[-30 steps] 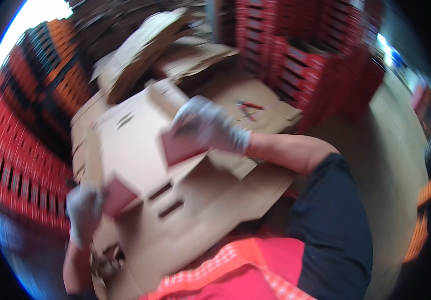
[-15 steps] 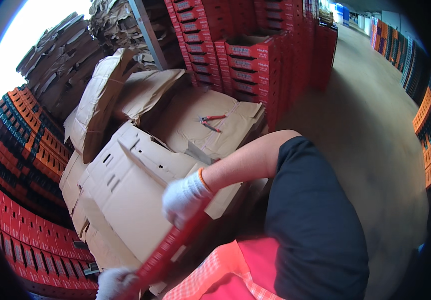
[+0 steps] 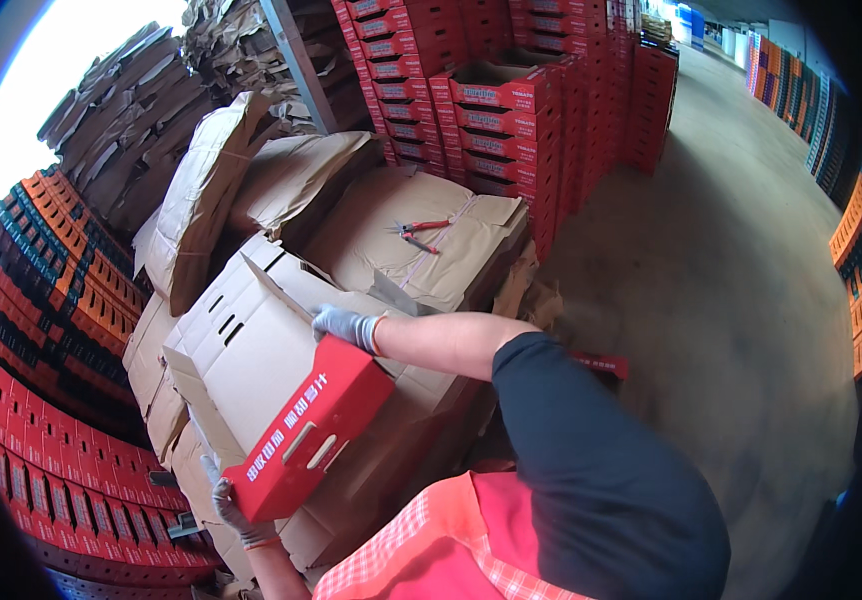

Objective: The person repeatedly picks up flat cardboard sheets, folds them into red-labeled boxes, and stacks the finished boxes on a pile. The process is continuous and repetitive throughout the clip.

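A partly folded cardboard box (image 3: 301,440), red outside and plain brown inside, rests tilted on a pile of flat cardboard in front of me. Its near end panel stands up, showing white print and handle slots. My left hand (image 3: 228,497), in a pale work glove, grips that panel's lower left corner. Gloved too, my right hand (image 3: 347,326) holds the opposite corner, fingers over the side wall. Beyond the box, red-handled pliers (image 3: 417,236) lie with jaws apart on a strapped bundle of brown cardboard (image 3: 351,225).
Tall stacks of red boxes (image 3: 501,135) rise behind the pile. Red box stacks (image 3: 61,480) and orange and black crates (image 3: 71,290) stand at the left. A metal post (image 3: 298,65) is at the back. Concrete floor (image 3: 711,260) runs along the right.
The red end panel has turned up to face me. My right hand has shifted up and left to its corner, and my left hand has risen slightly with the other corner.
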Demonstrator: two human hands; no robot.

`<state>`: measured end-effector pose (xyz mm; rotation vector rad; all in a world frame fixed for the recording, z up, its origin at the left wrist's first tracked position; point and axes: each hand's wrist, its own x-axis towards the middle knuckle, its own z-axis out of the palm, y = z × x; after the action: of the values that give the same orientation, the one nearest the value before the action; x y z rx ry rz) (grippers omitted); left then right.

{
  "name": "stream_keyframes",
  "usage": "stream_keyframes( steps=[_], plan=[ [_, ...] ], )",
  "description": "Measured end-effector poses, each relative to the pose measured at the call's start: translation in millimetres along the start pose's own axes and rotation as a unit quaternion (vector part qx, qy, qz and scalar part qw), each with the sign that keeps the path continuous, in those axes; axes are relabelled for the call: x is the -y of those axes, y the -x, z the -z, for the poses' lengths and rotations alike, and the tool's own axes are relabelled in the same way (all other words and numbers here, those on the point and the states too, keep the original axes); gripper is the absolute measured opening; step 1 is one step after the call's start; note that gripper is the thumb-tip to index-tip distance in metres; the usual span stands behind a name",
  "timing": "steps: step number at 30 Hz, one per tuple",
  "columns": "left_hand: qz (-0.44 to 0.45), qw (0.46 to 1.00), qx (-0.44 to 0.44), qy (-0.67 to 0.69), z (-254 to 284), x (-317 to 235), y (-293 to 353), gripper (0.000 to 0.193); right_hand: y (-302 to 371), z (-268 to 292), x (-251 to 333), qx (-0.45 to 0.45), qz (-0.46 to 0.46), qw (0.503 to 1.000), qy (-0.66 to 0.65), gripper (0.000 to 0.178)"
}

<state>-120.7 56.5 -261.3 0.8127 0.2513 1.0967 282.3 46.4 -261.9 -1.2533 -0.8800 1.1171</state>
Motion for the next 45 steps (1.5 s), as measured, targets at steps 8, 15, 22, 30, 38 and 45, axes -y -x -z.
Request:
stream_keyframes(
  steps=[8, 15, 22, 30, 38, 45],
  plan=[
    [0.064, 0.979, -0.142, 0.130, -99, 56, 49, 0.031, 86, -38, 229, 0.109, 0.217, 0.943, 0.227, 0.037],
    [0.366, 0.897, 0.112, -0.219, -136, 97, 63, 0.028, 176, -146, 257, 0.192, 0.354, 0.702, 0.588, 0.052],
    [-0.524, 0.402, 0.139, -0.738, -218, -22, 65, 0.092, 97, -136, 247, -0.086, 0.394, 0.770, 0.494, 0.036],
    [-0.254, 0.474, 0.211, -0.816, -260, -81, -42, 0.084, 110, -107, 230, 0.050, 0.440, 0.795, 0.413, 0.033],
    [-0.290, 0.485, 0.196, -0.801, -264, -70, -67, 0.082, 115, -55, 254, -0.015, 0.401, 0.748, 0.528, 0.023],
    [-0.080, 0.605, 0.270, -0.745, -258, -79, -74, 0.081, 108, -70, 258, 0.070, 0.479, 0.531, 0.696, 0.038]
  ],
)
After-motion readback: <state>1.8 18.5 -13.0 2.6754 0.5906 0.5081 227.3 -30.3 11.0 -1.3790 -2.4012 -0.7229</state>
